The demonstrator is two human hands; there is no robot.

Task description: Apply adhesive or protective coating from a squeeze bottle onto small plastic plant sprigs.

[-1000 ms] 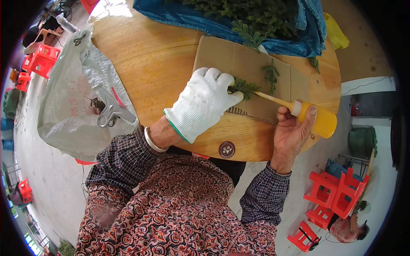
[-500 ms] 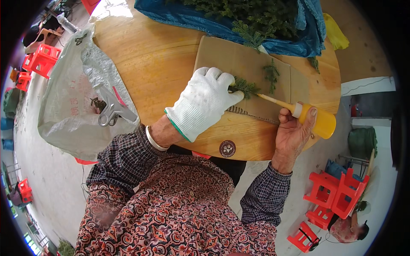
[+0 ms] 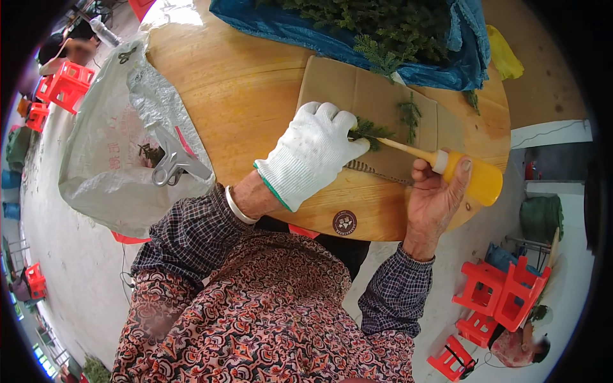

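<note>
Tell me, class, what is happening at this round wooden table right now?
A person sits at the wooden table. The left hand, in a white glove, presses a small green sprig onto a sheet of cardboard. The right hand, bare, holds a yellow squeeze bottle with its long nozzle aimed at the sprig. More green sprigs lie on a blue sheet at the table's far side. A grey sack with a metal clip hangs over the left edge.
</note>
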